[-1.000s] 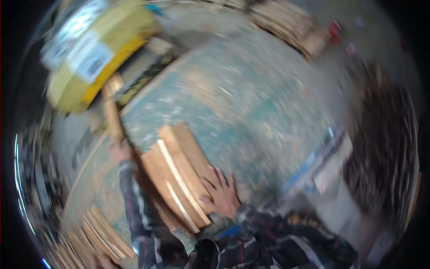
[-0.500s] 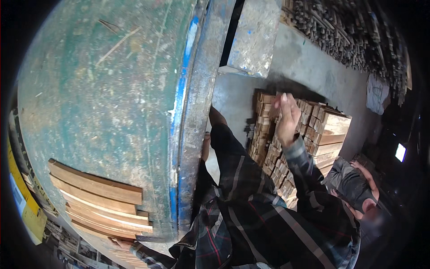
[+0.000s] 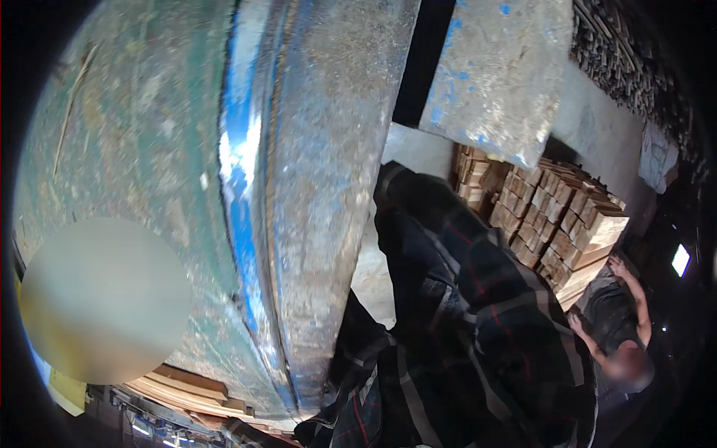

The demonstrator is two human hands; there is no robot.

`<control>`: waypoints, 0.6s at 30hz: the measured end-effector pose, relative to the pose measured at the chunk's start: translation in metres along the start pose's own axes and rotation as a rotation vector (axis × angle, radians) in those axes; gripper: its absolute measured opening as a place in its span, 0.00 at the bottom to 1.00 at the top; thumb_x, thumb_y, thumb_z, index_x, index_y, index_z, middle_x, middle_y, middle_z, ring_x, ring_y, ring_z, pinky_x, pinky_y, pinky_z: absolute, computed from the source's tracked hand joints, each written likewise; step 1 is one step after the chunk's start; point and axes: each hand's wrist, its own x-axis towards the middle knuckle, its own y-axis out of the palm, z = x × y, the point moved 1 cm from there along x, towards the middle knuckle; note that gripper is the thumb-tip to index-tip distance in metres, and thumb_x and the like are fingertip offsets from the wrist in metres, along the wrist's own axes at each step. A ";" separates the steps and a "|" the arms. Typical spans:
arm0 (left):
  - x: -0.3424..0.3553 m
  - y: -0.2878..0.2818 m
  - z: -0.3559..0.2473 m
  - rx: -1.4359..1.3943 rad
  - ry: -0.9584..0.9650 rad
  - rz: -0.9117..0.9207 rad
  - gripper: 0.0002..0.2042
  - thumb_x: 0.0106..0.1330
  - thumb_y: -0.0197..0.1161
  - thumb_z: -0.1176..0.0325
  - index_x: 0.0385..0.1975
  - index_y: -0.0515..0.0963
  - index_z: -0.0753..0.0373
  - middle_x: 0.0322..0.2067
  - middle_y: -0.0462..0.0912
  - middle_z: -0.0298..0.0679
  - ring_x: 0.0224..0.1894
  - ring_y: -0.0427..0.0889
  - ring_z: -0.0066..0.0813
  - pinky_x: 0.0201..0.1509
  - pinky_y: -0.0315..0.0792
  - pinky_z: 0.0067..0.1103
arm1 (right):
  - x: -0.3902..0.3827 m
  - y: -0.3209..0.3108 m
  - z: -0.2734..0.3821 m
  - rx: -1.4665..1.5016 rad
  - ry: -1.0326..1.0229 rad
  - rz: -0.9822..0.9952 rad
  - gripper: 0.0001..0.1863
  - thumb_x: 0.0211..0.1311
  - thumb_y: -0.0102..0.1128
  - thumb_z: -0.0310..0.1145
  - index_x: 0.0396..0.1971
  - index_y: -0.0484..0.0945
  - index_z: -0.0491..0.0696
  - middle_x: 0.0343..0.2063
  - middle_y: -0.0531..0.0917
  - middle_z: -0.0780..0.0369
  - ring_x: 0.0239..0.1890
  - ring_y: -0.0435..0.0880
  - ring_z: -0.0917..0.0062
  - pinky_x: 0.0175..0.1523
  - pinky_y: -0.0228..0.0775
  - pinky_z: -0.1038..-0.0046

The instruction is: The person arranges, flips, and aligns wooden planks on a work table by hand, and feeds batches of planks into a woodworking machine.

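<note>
My plaid sleeve [image 3: 478, 321] fills the lower middle and reaches up beside the worn green table top [image 3: 127, 142] toward a stack of short wooden blocks [image 3: 553, 216]. The sleeve ends near the table's blue-painted metal edge [image 3: 239, 194]. No hand shows beyond the cuff. My left hand is out of the picture. A few flat wooden planks [image 3: 187, 388] lie on the table at the lower left.
Another person [image 3: 620, 351] at the lower right has one hand raised to the block stack's corner. A grey slab with blue paint marks [image 3: 500, 67] leans above the blocks. More stacked timber [image 3: 635, 60] fills the dark upper right.
A second ago both hands lay by the planks on the table. The view then swung right. My right hand, raised over the block stack half a second ago, no longer shows.
</note>
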 end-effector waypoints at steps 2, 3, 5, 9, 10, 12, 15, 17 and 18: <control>0.008 0.008 -0.009 0.032 0.028 -0.008 0.27 0.75 0.57 0.49 0.69 0.71 0.54 0.65 0.73 0.51 0.61 0.77 0.50 0.61 0.79 0.44 | -0.005 0.010 -0.015 0.080 0.122 0.039 0.20 0.73 0.56 0.46 0.45 0.88 0.46 0.41 0.89 0.54 0.43 0.87 0.67 0.51 0.78 0.69; 0.018 0.001 -0.020 0.061 0.049 -0.018 0.27 0.75 0.57 0.49 0.69 0.71 0.54 0.65 0.73 0.51 0.61 0.77 0.50 0.61 0.79 0.44 | -0.023 0.021 -0.018 0.134 0.186 0.067 0.20 0.74 0.56 0.46 0.45 0.88 0.46 0.41 0.89 0.54 0.43 0.87 0.67 0.51 0.78 0.68; 0.018 -0.005 -0.022 0.111 0.051 -0.002 0.27 0.75 0.57 0.49 0.69 0.71 0.54 0.65 0.73 0.51 0.61 0.78 0.50 0.61 0.79 0.44 | -0.018 0.016 -0.038 0.198 0.340 0.120 0.20 0.74 0.55 0.46 0.45 0.88 0.46 0.40 0.89 0.54 0.43 0.87 0.68 0.50 0.78 0.68; 0.018 -0.010 -0.024 0.164 0.057 -0.004 0.27 0.75 0.57 0.48 0.69 0.71 0.55 0.66 0.73 0.52 0.61 0.78 0.50 0.62 0.79 0.43 | -0.042 0.025 -0.046 0.312 0.592 0.220 0.20 0.75 0.54 0.46 0.45 0.88 0.46 0.40 0.89 0.55 0.42 0.87 0.69 0.48 0.78 0.68; 0.018 -0.012 -0.025 0.170 0.058 -0.008 0.27 0.75 0.56 0.48 0.69 0.71 0.55 0.66 0.73 0.52 0.61 0.78 0.50 0.62 0.78 0.43 | -0.045 0.025 -0.044 0.338 0.647 0.245 0.20 0.75 0.54 0.46 0.45 0.88 0.46 0.40 0.89 0.56 0.42 0.87 0.69 0.48 0.78 0.68; 0.016 -0.013 -0.025 0.172 0.057 -0.017 0.27 0.75 0.56 0.48 0.69 0.71 0.55 0.66 0.73 0.52 0.61 0.78 0.50 0.62 0.78 0.43 | -0.047 0.022 -0.039 0.383 0.752 0.288 0.20 0.76 0.54 0.46 0.45 0.88 0.46 0.40 0.89 0.56 0.42 0.87 0.70 0.47 0.79 0.67; 0.013 -0.022 -0.024 0.169 0.050 -0.042 0.27 0.75 0.56 0.48 0.69 0.71 0.55 0.66 0.73 0.52 0.61 0.78 0.50 0.62 0.78 0.43 | -0.047 0.015 -0.022 0.444 0.897 0.360 0.20 0.77 0.53 0.46 0.45 0.87 0.46 0.40 0.89 0.57 0.41 0.87 0.70 0.46 0.79 0.67; 0.010 -0.030 -0.022 0.162 0.041 -0.059 0.28 0.75 0.56 0.47 0.69 0.71 0.55 0.66 0.73 0.52 0.61 0.78 0.50 0.62 0.78 0.43 | -0.046 0.007 -0.008 0.479 0.992 0.407 0.21 0.77 0.52 0.46 0.46 0.87 0.46 0.40 0.89 0.57 0.41 0.87 0.71 0.45 0.79 0.67; 0.007 -0.033 -0.023 0.152 0.033 -0.066 0.28 0.75 0.56 0.47 0.69 0.71 0.55 0.66 0.73 0.52 0.61 0.78 0.50 0.62 0.78 0.43 | -0.071 -0.011 -0.016 0.522 0.915 0.003 0.20 0.75 0.54 0.46 0.44 0.88 0.45 0.37 0.89 0.60 0.36 0.85 0.73 0.40 0.78 0.68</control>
